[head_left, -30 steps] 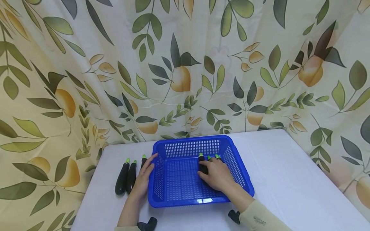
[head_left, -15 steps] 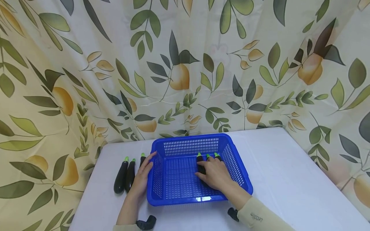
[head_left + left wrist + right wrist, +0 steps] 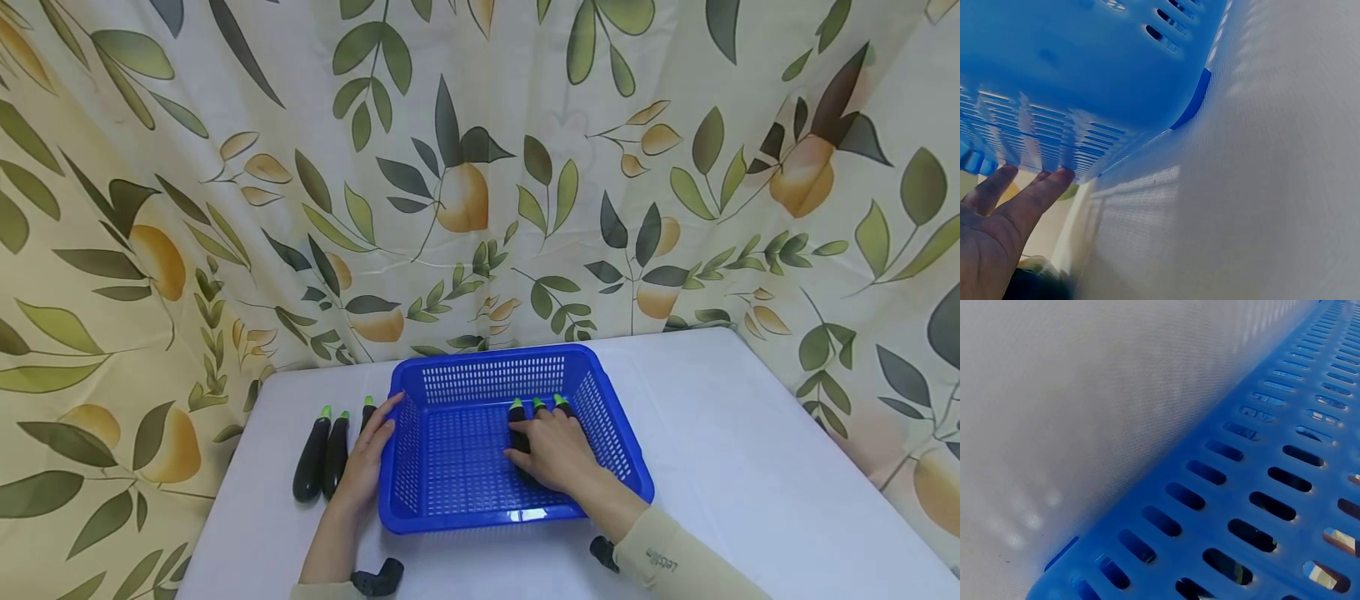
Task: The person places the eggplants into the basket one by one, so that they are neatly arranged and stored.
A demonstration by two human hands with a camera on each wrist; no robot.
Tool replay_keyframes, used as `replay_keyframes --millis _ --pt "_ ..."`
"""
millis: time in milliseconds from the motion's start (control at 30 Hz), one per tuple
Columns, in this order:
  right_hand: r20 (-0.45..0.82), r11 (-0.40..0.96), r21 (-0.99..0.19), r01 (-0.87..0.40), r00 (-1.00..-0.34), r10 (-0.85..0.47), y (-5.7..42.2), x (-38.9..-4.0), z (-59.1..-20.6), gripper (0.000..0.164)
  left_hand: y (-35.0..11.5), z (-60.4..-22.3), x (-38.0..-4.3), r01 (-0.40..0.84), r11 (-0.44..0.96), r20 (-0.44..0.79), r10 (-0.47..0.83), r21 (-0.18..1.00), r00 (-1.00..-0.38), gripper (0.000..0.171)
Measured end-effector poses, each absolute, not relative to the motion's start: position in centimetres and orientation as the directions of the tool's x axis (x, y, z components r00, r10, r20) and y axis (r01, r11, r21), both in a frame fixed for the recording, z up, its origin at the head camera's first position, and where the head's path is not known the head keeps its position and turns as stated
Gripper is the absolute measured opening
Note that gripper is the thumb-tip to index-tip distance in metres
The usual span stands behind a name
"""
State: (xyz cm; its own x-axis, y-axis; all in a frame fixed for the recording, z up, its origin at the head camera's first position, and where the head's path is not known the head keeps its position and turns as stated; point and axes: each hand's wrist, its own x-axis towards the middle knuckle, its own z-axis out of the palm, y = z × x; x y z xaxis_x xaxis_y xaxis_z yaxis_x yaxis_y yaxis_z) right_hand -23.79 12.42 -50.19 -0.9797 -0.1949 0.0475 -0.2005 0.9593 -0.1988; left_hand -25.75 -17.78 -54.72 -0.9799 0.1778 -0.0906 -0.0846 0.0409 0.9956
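Three dark eggplants (image 3: 517,414) with bright green stem ends lay side by side in the right part of a slotted blue plastic basket (image 3: 450,526), beneath the right hand (image 3: 557,450); with its fingertips partly hidden, whether it gripped one could not be told. The left hand (image 3: 366,462), fingers extended, touched the basket's left side. Three more eggplants (image 3: 310,462) lay left of it on a white-clothed table (image 3: 735,442), one partly behind that hand. Striped light crossed the cloth's fine weave. A cream curtain (image 3: 555,117) printed with leaves and orange fruit hung behind.
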Motion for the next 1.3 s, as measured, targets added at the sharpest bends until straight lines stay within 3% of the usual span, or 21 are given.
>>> replay_keyframes --millis 1300 --pt "0.052 0.934 -0.319 -0.161 -0.987 -0.152 12.72 -23.77 -50.24 0.042 -17.8 -54.75 -25.71 -0.079 0.009 -0.079 0.184 0.997 -0.98 0.042"
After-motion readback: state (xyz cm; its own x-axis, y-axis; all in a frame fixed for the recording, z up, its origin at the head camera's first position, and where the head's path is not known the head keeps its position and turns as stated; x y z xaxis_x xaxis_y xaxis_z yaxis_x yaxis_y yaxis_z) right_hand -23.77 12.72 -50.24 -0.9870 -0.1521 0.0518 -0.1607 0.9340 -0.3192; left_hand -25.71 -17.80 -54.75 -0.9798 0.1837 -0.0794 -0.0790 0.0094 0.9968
